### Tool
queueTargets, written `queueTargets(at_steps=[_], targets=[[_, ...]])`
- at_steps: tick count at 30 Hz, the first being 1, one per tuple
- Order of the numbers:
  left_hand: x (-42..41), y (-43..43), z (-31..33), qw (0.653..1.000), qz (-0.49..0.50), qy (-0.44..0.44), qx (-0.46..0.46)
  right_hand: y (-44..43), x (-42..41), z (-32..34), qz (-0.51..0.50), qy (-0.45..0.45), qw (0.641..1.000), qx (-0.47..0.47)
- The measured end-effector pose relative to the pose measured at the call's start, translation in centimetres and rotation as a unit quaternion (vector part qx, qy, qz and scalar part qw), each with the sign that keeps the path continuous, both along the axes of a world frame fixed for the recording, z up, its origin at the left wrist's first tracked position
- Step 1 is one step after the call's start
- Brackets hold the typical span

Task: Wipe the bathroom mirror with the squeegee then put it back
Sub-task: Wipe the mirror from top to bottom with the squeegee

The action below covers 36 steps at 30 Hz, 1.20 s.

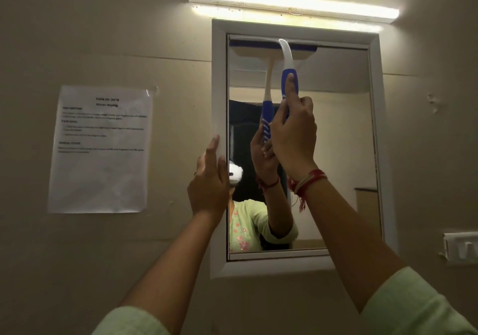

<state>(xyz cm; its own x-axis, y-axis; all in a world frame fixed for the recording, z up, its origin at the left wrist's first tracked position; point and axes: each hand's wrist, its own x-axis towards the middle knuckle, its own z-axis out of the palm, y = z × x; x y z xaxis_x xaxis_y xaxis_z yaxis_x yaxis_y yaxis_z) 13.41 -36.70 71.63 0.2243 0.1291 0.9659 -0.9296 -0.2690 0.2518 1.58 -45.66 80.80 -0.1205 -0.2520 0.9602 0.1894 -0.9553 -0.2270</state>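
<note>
The white-framed bathroom mirror point(336, 153) hangs on the wall in front of me. A squeegee point(287, 58) with a white neck and blue grip has its blade pressed along the top edge of the glass. My right hand point(293, 138) grips the blue handle, thumb stretched up along it. My left hand point(210, 182) rests with straight fingers against the mirror's left frame. The glass reflects the squeegee, both arms and a person in a light green top.
A lit tube light point(292, 3) runs above the mirror. A printed task sheet point(99, 149) is stuck to the wall on the left. A white switch plate point(460, 248) sits on the wall at the right edge.
</note>
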Motion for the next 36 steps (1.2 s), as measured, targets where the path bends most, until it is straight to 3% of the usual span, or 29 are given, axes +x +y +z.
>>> queueTargets(at_steps=[17,36], targets=[[-0.1,0.0,-0.1,1.0,0.01,-0.014,0.003,0.5,-2.3,0.8,-0.039,0.028,0.999,0.007],[0.2,0.0,0.0,1.0,-0.001,-0.018,-0.004,0.4,-3.2,-5.0,-0.059,0.07,0.996,-0.016]])
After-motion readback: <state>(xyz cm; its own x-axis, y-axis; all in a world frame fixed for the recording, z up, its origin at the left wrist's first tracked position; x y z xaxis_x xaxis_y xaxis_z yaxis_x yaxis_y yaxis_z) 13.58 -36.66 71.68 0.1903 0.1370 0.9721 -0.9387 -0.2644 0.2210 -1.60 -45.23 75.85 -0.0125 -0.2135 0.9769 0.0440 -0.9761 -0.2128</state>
